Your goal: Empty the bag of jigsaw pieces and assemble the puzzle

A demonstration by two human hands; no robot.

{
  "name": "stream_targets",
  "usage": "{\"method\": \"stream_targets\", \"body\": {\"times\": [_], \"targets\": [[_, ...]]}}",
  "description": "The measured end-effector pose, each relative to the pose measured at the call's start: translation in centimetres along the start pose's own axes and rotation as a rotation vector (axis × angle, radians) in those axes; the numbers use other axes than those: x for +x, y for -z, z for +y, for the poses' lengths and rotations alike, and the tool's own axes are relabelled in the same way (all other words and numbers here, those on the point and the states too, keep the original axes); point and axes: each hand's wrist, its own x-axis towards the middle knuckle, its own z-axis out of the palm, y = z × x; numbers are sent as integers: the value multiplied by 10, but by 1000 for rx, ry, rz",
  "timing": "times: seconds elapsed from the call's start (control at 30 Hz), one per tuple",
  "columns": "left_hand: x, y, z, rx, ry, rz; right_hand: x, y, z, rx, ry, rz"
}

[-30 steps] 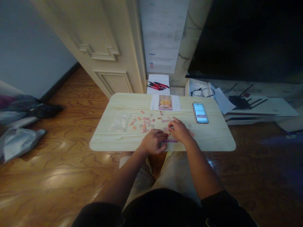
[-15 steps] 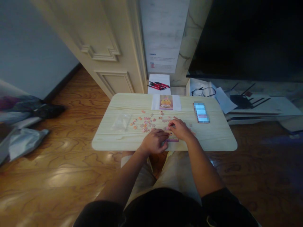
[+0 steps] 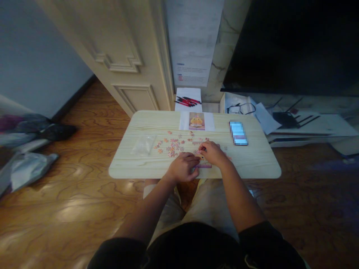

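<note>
A partly joined jigsaw puzzle [image 3: 205, 166] with a purple lower edge and a yellow figure lies near the table's front edge, half covered by my hands. My left hand [image 3: 183, 166] rests at its left side, fingers stretched over it and thumb apart. From the right, my right hand [image 3: 211, 152] pinches a small pinkish puzzle piece [image 3: 199, 152] over the puzzle's upper part. Loose puzzle pieces [image 3: 174, 146] are scattered to the left of and behind my hands. Behind them lies a picture card [image 3: 196, 121] with a yellow figure, on white paper.
The pale wooden table [image 3: 126, 158] also carries a clear plastic bag [image 3: 144, 145] on the left and a phone [image 3: 238, 133] at the back right. Beyond its far edge are red and black pens [image 3: 187, 101], glasses [image 3: 242, 108] and a black router [image 3: 286, 120].
Both hands stay almost in place over the puzzle. My right fingers shift very slightly at the pinched piece; the loose pieces look unmoved.
</note>
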Motion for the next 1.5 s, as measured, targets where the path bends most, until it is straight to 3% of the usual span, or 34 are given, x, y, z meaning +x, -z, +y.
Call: {"method": "stream_targets", "body": {"times": [0.6,0.97,1.13,1.5], "targets": [[0,-1,0,-3,9,6,-1,6,-6,71,1,-21],[0,-1,1,4,11,17,5,7,7,336,-24,-55],[1,0,1,-5,10,24,7,11,8,406,-46,-149],[0,0,1,-17,15,10,7,7,1,150,-36,-82]]}}
